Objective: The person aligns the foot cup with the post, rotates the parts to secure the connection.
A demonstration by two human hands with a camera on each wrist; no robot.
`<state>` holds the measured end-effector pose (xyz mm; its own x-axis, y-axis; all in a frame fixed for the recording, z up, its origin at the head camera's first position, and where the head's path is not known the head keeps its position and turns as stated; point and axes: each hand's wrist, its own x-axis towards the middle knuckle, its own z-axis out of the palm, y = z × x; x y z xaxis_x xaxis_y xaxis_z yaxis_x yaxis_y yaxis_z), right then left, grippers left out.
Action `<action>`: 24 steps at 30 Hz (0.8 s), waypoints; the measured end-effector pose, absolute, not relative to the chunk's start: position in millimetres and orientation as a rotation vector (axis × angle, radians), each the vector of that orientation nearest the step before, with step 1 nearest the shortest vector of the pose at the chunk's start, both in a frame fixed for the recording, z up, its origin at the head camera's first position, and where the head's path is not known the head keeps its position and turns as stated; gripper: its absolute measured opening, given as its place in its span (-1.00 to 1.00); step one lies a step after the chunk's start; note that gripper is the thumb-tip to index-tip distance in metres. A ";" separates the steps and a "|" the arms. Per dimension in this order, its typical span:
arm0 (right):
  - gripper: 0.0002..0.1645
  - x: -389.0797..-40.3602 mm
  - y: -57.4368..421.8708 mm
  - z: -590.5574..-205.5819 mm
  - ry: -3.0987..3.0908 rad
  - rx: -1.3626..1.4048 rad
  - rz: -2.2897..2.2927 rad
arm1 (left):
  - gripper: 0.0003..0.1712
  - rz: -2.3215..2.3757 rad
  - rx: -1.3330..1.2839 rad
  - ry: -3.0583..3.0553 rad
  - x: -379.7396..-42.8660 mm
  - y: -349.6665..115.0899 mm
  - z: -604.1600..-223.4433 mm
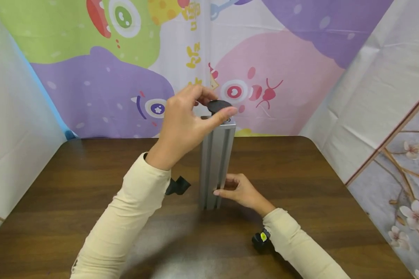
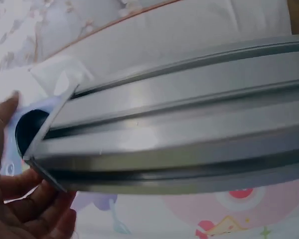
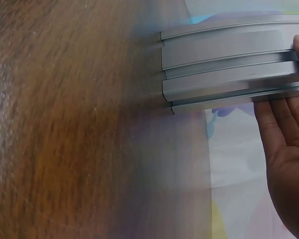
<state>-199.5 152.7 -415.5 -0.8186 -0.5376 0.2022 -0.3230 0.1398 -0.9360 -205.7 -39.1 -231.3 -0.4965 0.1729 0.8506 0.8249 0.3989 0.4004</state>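
A silver grooved aluminium profile (image 1: 214, 166) stands upright on the wooden table, its flat end plate on top. Above that plate sits a levelling foot with a black round disc (image 1: 219, 105). My left hand (image 1: 185, 120) reaches over the top, its thumb on the near side of the disc and its curled fingers around the far side. The same foot (image 2: 30, 130) shows between thumb and fingers in the left wrist view. Low on the profile, my right hand (image 1: 242, 192) grips it from the right, thumb on the near face. In the right wrist view, fingers (image 3: 271, 124) lie along its side.
The brown wooden table (image 1: 73, 193) spreads around the profile. Behind it hangs a cartoon-patterned cloth (image 1: 132, 89), with pale curtains (image 1: 363, 81) at the sides. Black wrist gear (image 1: 260, 241) hangs below the right cuff, and a similar black piece (image 1: 179, 186) shows beside the left sleeve.
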 end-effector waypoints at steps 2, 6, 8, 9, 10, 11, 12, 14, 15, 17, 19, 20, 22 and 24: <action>-0.72 -199.8 152.9 -415.9 2.225 -0.851 -1.755 | -0.63 -1.086 -0.861 -1.909 -204.1 -38.1 -231.9; -0.70 -199.9 152.3 -415.6 2.230 -0.847 -1.761 | -0.70 -1.427 -1.027 -2.014 -208.9 -44.4 -231.3; -0.70 -199.7 152.2 -415.1 2.236 -0.839 -1.765 | -0.65 -1.739 -1.125 -2.060 -214.1 -48.4 -231.5; -0.71 -199.7 152.2 -415.1 2.239 -0.835 -1.768 | -0.62 -1.905 -1.166 -2.056 -217.7 -49.7 -232.2; -0.71 -199.8 152.3 -415.1 2.241 -0.832 -1.769 | -0.59 -2.066 -1.193 -2.036 -221.0 -50.3 -232.9; -0.71 -199.8 152.2 -415.0 2.241 -0.828 -1.769 | -0.58 -2.199 -1.210 -2.008 -224.3 -50.3 -234.0; -0.71 -199.8 152.0 -414.8 2.241 -0.827 -1.768 | -0.57 -2.285 -1.227 -1.976 -227.4 -49.8 -235.2; -0.70 -199.7 151.7 -414.5 2.244 -0.834 -1.763 | -0.57 -2.414 -1.269 -1.904 -232.3 -47.9 -237.8; -0.70 -199.5 151.5 -414.2 2.247 -0.839 -1.759 | -0.57 -2.439 -1.281 -1.884 -234.1 -46.9 -239.2; -0.68 -198.6 150.9 -413.2 2.255 -0.843 -1.749 | -0.55 -2.464 -1.295 -1.863 -236.2 -45.0 -241.0; -0.68 -198.1 151.1 -412.9 2.261 -0.847 -1.747 | -0.54 -2.453 -1.291 -1.861 -236.9 -43.5 -241.4; -0.68 -197.9 151.2 -412.9 2.262 -0.846 -1.747 | -0.52 -2.437 -1.279 -1.865 -236.6 -42.9 -241.0; -0.68 -197.6 151.3 -412.9 2.257 -0.839 -1.752 | -0.49 -2.378 -1.237 -1.873 -235.0 -42.4 -239.6; -0.69 -197.7 151.7 -413.2 2.250 -0.839 -1.757 | -0.50 -2.253 -1.161 -1.874 -231.0 -43.0 -237.7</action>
<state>-197.7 151.7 -413.2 -0.8282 -0.5212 0.2059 -0.3262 0.1496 -0.9334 -231.0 -43.0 -237.7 -0.7286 0.4457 0.5200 0.4301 -0.2931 0.8539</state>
